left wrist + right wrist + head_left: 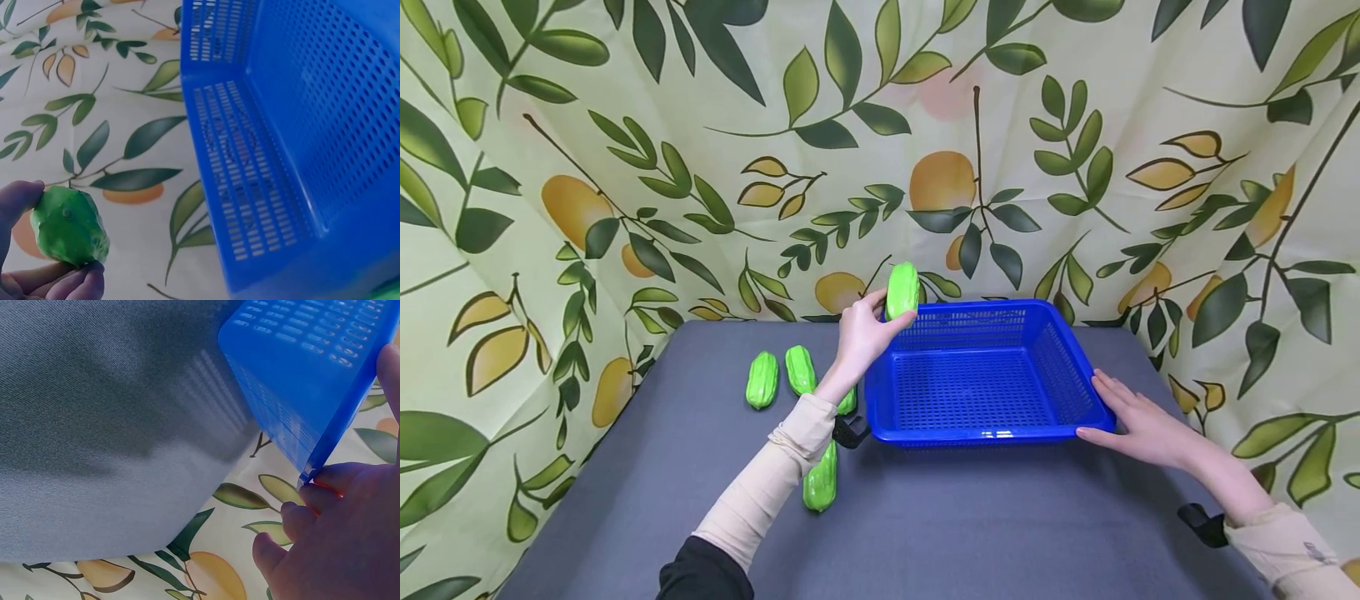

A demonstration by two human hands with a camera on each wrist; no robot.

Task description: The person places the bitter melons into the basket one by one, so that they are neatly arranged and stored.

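My left hand (859, 337) pinches a green ribbed gourd (902, 292) between thumb and fingers, raised beside the back left corner of a blue plastic basket (985, 434). In the left wrist view the end of this gourd (69, 225) faces the camera, left of the basket wall (237, 169). With fairly straight fingers, my right hand (1138, 423) rests at the basket's front right corner, thumb by the front rim and fingers along the right side. The right wrist view has its fingertips (322, 481) at the basket rim (344, 425). Inside, the basket's perforated floor shows bare.
Several more green gourds lie on the grey table (970, 525) left of the basket: one gourd (762, 380) far left, another (801, 369) beside it, one (820, 482) nearer, and one (847, 403) partly behind the left wrist. Leaf-patterned cloth (700, 150) surrounds the table.
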